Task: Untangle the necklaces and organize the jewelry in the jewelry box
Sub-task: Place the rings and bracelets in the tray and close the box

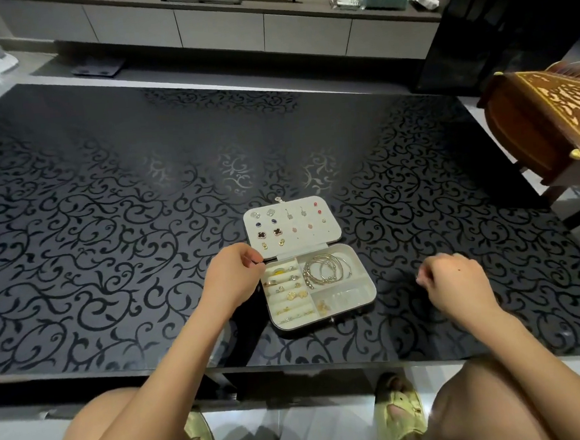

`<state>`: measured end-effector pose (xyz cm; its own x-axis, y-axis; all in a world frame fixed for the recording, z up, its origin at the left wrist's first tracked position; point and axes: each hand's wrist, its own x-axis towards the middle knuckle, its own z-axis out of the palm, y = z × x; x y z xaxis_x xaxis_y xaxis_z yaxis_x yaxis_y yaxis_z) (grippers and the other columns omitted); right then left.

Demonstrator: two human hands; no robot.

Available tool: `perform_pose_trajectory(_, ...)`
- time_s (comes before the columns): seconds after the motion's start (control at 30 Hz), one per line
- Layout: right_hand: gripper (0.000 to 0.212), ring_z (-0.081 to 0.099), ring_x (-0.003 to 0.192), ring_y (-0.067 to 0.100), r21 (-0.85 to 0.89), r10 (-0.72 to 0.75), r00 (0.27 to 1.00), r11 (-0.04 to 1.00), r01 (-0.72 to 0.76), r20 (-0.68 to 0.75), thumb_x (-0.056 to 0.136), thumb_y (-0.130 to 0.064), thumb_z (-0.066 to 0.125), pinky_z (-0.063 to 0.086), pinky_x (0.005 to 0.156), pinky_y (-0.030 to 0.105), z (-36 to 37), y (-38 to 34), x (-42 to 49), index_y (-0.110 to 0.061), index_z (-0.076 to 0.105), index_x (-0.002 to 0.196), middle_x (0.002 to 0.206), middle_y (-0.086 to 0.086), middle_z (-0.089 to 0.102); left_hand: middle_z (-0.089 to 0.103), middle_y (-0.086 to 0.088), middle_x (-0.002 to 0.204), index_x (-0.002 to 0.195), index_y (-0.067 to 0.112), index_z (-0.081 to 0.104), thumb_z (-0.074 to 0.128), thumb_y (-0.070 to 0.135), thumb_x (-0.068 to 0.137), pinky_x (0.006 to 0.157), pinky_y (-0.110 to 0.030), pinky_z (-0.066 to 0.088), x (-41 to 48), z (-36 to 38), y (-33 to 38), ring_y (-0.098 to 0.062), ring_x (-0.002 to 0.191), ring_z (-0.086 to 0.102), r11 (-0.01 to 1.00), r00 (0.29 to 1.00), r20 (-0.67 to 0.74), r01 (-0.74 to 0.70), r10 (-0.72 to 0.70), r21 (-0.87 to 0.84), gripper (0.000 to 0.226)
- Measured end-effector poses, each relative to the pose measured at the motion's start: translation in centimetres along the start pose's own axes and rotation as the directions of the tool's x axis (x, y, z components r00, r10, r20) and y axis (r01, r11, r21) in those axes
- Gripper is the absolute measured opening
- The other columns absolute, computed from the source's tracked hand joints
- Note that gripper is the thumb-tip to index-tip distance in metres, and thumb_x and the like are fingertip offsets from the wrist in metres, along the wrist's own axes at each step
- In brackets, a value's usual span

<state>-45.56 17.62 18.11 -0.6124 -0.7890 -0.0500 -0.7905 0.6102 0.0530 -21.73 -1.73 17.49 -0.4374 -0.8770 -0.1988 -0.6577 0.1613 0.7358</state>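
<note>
A white-lined jewelry box [362, 295] lies open on the black table. Its flat lid panel [327, 232] carries several pairs of earrings. The base holds rings [283, 285] in rolled slots on the left, silver bangles [326, 268] at the upper right and a small gold piece [323, 307] in the lower right compartment. My left hand [232, 275] sits at the box's left edge by the hinge, with thumb and fingers curled together; whether they pinch anything is hidden. My right hand [454, 285] hovers over the table right of the box, fingers curled, nothing visible in it. No necklace shows.
The glossy black table [110, 215] with a scroll pattern reaches well beyond the box on all sides. A carved wooden chest [542, 123] stands off the right edge. My knees and yellow slippers [399, 408] are below the near edge. A low TV cabinet [220, 28] lines the far wall.
</note>
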Motion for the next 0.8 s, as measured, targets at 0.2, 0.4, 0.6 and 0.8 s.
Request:
perform_pose_trajectory(0.2, 0.008, 0.048, 0.084, 0.008, 0.531, -0.440, 0.897, 0.754, 0.387, -0.029, 0.094, -0.021, 0.053, 0.034, 0.070, 0.017, -4.7, -9.1, -0.6, -0.018, 0.059, 0.089, 0.084, -0.010, 0.057, 0.054, 0.006, 0.077, 0.090, 0.017, 0.054, 0.069, 0.026, 0.081, 0.056, -0.021, 0.033, -0.1, 0.2, -0.5, -0.010, 0.067, 0.049, 1.000, 0.996, 0.093, 0.014, -0.015, 0.009, 0.020)
perform_pose_trajectory(0.4, 0.015, 0.044, 0.088, 0.013, 0.405, -0.582, 0.813, 0.744, 0.532, 0.001, 0.095, -0.021, 0.047, 0.025, 0.071, 0.024, -3.2, -14.6, 2.2, -0.016, 0.061, 0.093, 0.087, -0.005, 0.058, 0.050, 0.007, 0.071, 0.093, 0.015, 0.052, 0.070, 0.021, 0.079, 0.055, -0.020, 0.033, -0.3, 0.3, -0.6, -0.010, 0.063, 0.045, 1.000, 0.995, 0.104, -0.004, 0.004, 0.002, 0.023)
perform_pose_trajectory(0.6, 0.018, 0.034, 0.083, 0.016, 0.138, -0.694, 0.720, 0.712, 0.689, -0.017, 0.093, -0.020, 0.046, 0.020, 0.073, 0.028, -2.9, -16.1, 3.3, -0.020, 0.063, 0.086, 0.081, -0.007, 0.049, 0.049, 0.007, 0.073, 0.094, 0.016, 0.051, 0.068, 0.021, 0.082, 0.057, -0.019, 0.034, -0.3, 0.3, -0.7, -0.010, 0.066, 0.045, 1.000, 0.994, 0.110, -0.006, 0.006, 0.001, 0.021)
perform_pose_trajectory(0.8, 0.020, 0.036, 0.068, 0.017, 0.028, -0.704, 0.699, 0.702, 0.712, -0.123, 0.072, -0.008, 0.072, 0.024, 0.064, 0.031, -2.3, -16.1, 3.6, -0.023, 0.061, 0.062, 0.062, -0.008, 0.049, 0.048, 0.008, 0.074, 0.096, 0.015, 0.050, 0.067, 0.022, 0.084, 0.058, -0.018, 0.033, -0.3, 0.3, -0.6, -0.012, 0.071, 0.046, 1.000, 0.994, 0.109, -0.014, 0.011, 0.024, 0.022)
